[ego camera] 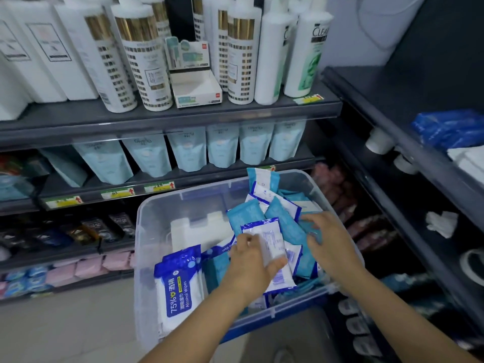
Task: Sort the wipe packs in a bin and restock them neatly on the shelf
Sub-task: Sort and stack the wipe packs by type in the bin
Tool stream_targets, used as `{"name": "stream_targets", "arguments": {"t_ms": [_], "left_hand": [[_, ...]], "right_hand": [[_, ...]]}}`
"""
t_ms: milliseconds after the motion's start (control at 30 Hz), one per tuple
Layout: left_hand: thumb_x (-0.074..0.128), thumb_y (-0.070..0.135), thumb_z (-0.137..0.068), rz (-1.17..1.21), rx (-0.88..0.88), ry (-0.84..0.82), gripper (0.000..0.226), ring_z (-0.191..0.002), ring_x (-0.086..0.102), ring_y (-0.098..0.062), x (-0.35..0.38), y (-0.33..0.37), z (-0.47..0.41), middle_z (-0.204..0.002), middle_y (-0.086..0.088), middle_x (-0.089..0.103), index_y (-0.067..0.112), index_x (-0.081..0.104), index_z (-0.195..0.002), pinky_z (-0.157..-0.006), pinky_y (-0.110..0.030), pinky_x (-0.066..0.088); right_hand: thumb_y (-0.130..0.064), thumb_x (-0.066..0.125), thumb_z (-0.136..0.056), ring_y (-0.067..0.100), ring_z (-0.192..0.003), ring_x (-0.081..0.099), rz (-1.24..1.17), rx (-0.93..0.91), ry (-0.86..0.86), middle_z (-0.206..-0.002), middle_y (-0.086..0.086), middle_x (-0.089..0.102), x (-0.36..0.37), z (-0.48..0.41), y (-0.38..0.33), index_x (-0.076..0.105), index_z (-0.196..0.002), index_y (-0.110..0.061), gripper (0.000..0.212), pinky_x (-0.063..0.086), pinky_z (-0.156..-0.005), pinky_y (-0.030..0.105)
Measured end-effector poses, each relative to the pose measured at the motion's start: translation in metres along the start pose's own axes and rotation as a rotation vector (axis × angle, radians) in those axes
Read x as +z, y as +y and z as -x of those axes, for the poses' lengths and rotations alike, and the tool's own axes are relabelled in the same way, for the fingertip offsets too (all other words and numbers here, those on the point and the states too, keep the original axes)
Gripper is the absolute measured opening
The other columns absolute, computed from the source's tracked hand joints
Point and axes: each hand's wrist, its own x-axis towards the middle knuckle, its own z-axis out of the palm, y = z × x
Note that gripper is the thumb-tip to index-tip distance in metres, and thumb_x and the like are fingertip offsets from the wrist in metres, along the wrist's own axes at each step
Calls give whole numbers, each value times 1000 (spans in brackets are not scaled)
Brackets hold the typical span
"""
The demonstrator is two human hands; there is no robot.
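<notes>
The bin is placed before the shelves. Wipe packs are piled in its right half, larger packs stood at its left front. Bottles are lined on the upper shelf, pouches beneath. One pack is held in the left hand.

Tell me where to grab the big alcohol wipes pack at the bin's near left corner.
Pinch its blue top edge from above. The alcohol wipes pack stands on end against the bin's left wall, other packs crowding its right, so only the top is free.
</notes>
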Motion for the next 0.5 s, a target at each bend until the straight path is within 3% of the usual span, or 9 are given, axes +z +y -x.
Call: {"name": "stream_targets", "arguments": {"t_ms": [133,267,333,400,500], "left_hand": [[51,68,-81,-68,-109,22,87,-132,19,-25,12,15,-3,-142,-3,15,12,25,-142,-105,-38,35],[64,63,-74,-120,-206,98,98,-130,19,-26,25,32,-5,-139,-5,16,11,18,-143,-106,-35,34],[69,52,-75,-66,-231,105,87,-128,21,-25,27,33,-7,-139,-5,17,13,24,-138,-106,-33,33],[74,38,-74,73,-228,90,60,-125,29,-23,21,29,-10,-133,-2,24,20,41,-120,-106,-30,33],[73,16,-73,322,-183,98,29,-98,50,-15,10,21,-7,-104,5,46,24,50,-88,-92,-30,48]], "right_hand": [[-2,53,-88,18,-136,33,109,18,-120,-148,7,35,-14,-26,18,38,-141,-8,56,18,-109,18],[-12,58,-89,16,-141,24,214,-46,-329,-154,5,26,-11,-56,28,26,-147,-11,66,16,-111,20],[-10,59,-88,18,-136,33,178,-85,-392,-149,5,36,-10,-66,31,33,-144,-12,62,24,-108,20],[-2,52,-88,20,-130,42,125,-129,-401,-142,4,46,-8,-73,32,43,-139,-13,53,30,-105,22],[3,41,-91,22,-120,54,-111,-77,-286,-129,7,58,-10,-81,30,54,-129,-9,42,38,-102,25]]}}
